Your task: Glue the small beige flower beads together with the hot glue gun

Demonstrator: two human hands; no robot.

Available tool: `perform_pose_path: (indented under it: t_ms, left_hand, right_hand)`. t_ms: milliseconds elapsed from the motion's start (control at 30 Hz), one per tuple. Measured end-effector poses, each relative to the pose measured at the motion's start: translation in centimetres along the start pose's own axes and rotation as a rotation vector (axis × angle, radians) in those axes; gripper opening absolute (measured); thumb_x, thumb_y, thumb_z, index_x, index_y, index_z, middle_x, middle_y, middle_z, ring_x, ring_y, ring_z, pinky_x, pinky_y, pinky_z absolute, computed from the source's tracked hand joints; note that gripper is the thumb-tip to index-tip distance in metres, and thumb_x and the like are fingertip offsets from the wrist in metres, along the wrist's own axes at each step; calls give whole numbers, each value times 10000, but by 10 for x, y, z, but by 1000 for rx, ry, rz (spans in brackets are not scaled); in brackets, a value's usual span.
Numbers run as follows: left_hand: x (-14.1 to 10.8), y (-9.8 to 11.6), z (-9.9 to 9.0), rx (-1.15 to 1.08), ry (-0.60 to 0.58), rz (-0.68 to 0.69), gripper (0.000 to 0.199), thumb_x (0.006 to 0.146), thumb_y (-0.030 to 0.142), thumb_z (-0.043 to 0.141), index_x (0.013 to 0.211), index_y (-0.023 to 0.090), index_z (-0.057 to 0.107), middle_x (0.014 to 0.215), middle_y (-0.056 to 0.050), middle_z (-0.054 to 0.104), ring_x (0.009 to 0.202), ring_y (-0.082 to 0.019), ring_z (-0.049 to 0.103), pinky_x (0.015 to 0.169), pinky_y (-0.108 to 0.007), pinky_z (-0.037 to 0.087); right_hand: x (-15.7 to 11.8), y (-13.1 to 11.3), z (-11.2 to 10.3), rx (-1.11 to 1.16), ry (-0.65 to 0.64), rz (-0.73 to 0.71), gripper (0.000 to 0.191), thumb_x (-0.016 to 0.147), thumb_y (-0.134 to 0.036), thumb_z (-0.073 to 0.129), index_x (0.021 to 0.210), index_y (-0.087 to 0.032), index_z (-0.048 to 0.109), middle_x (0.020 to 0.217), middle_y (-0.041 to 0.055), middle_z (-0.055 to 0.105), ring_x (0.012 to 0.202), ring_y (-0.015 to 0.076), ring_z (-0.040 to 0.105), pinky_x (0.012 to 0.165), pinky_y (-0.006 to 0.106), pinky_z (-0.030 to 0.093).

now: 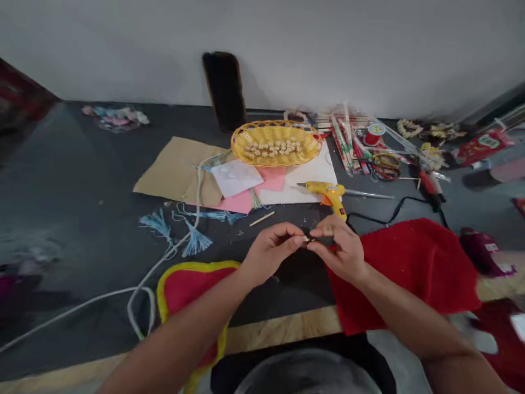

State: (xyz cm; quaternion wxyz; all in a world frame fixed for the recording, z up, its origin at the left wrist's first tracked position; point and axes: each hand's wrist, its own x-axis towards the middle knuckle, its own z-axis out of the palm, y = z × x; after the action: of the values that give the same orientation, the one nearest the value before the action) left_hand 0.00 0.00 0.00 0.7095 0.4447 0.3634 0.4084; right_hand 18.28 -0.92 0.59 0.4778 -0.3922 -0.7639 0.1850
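Observation:
My left hand [273, 249] pinches a small whitish piece [305, 238] between thumb and forefinger; its exact kind is too small to make out. Close on the right, the thumb and fingers of my right hand [340, 247] are drawn together at the same spot, and whatever they grip is hard to see. Just beyond my hands lies a yellow hot glue gun [328, 189], a clear glue stick [369, 194] poking from its back. A yellow woven basket [276, 158] behind it contains several small pale flower-shaped pieces [273, 148].
A phone [225, 90] leans against the wall. Blue tassels [197, 241], a thin wooden stick [261, 219], brown paper [176, 169] and a white cable [143, 284] lie leftward. Red cloth [414, 268] spreads at right, below scissors [385, 166], a red thread spool [373, 134] and packets.

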Motion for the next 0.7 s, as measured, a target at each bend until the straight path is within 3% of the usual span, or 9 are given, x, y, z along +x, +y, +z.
perform_pose_path:
  t_ms: [267, 700]
  left_hand:
    - [0, -1, 1, 57, 8, -7, 244, 786, 390, 728, 780, 152, 678, 725, 4, 643, 698, -104, 550, 700, -216, 426]
    - [0, 3, 1, 113, 7, -1, 234, 791, 385, 722, 769, 155, 679, 712, 7, 643, 681, -101, 545, 695, -218, 427]
  right_hand:
    - [4, 0, 2, -36, 10, -82, 124, 817, -112, 669, 861, -210, 607, 738, 20, 644, 685, 155, 606, 660, 331, 483]
    - [3, 1, 1, -61, -34, -72, 110, 825, -120, 660, 840, -212, 600, 747, 19, 654, 710, 155, 613, 686, 346, 483]
